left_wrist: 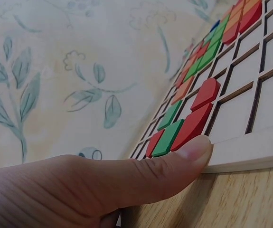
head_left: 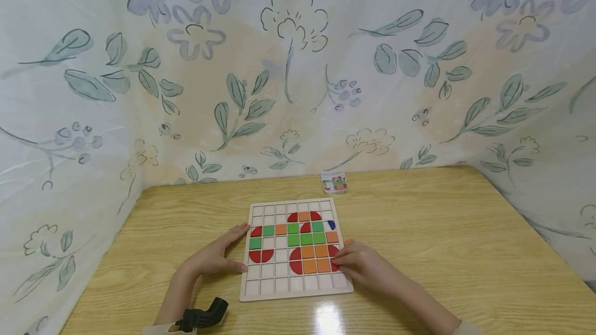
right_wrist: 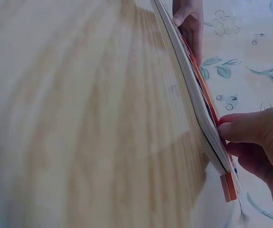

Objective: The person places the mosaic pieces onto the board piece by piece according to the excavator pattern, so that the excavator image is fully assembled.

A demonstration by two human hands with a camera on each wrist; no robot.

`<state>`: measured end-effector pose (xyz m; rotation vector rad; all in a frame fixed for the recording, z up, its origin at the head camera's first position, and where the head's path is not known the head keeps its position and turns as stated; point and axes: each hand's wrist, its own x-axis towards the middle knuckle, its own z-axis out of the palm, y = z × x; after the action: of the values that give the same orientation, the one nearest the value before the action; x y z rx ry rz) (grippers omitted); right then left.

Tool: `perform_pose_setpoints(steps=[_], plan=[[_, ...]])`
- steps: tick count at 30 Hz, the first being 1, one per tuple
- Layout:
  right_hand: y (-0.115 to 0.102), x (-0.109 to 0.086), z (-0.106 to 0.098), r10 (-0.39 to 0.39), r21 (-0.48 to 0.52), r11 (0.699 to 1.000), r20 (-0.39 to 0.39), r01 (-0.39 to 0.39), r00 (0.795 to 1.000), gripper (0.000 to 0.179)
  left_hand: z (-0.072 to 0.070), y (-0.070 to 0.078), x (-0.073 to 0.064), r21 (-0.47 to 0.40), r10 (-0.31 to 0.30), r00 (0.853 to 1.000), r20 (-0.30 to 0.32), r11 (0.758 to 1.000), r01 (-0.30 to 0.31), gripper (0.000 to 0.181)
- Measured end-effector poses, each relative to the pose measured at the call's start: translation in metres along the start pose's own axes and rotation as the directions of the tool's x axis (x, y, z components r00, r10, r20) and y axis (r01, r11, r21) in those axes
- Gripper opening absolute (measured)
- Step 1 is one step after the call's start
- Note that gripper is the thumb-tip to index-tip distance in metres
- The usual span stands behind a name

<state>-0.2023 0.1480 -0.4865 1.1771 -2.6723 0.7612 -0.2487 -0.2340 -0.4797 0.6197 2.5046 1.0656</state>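
A pale wooden grid board [head_left: 279, 286] lies on the table, with red, orange and green tiles set in its cells. My left hand [head_left: 211, 255] rests along its left edge, fingers spread, and the thumb [left_wrist: 193, 149] touches the rim beside a red quarter-round tile [left_wrist: 193, 126]. At the right edge, my right hand [head_left: 368, 268] pinches a red quarter-round tile [head_left: 335, 268] with curled fingertips, low at its cell beside an orange square tile [head_left: 323, 265]. The fingertips partly hide this red tile. A blue tile [head_left: 331, 225] sits tilted in an upper right cell.
Loose orange tiles [right_wrist: 229, 186] lie just off the board's right edge, close to the right hand. A small printed pattern card [head_left: 334, 182] lies behind the board. Floral cloth [head_left: 298, 92] hangs around the wooden table [head_left: 442, 231].
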Motion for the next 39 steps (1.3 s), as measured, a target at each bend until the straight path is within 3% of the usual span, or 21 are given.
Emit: perform_pose_setpoints(steps=[8, 17, 22, 31, 36, 39], plan=[[-0.002, -0.001, 0.0, 0.009, 0.008, 1.0, 0.011, -0.009, 1.0, 0.017, -0.001, 0.0, 0.001, 0.005, -0.006, 1.0, 0.002, 1.0, 0.006, 0.095], [-0.004, -0.002, -0.003, 0.095, 0.024, 0.995, -0.006, -0.095, 0.995, 0.014, 0.001, 0.0, 0.002, 0.004, -0.03, 1.0, 0.0, 1.0, 0.03, 0.094], [-0.003, -0.004, -0.001, 0.091, 0.047, 0.995, -0.07, -0.088, 0.993, 0.011, 0.004, 0.0, 0.001, 0.007, -0.034, 0.999, -0.006, 0.999, 0.034, 0.094], [-0.002, -0.007, 0.0, 0.079, 0.085, 0.994, -0.083, -0.072, 0.993, 0.012, 0.005, 0.0, 0.0, 0.016, -0.046, 0.999, -0.014, 0.999, 0.046, 0.094], [0.007, -0.011, -0.001, 0.109, 0.172, 0.982, -0.168, -0.079, 0.98, 0.015, 0.005, -0.001, 0.0, 0.013, -0.031, 0.999, -0.018, 0.999, 0.031, 0.094], [0.017, -0.013, -0.003, 0.183, 0.186, 0.972, -0.221, -0.143, 0.958, 0.02, 0.006, -0.002, 0.0, 0.012, -0.021, 1.0, -0.019, 1.0, 0.021, 0.095]])
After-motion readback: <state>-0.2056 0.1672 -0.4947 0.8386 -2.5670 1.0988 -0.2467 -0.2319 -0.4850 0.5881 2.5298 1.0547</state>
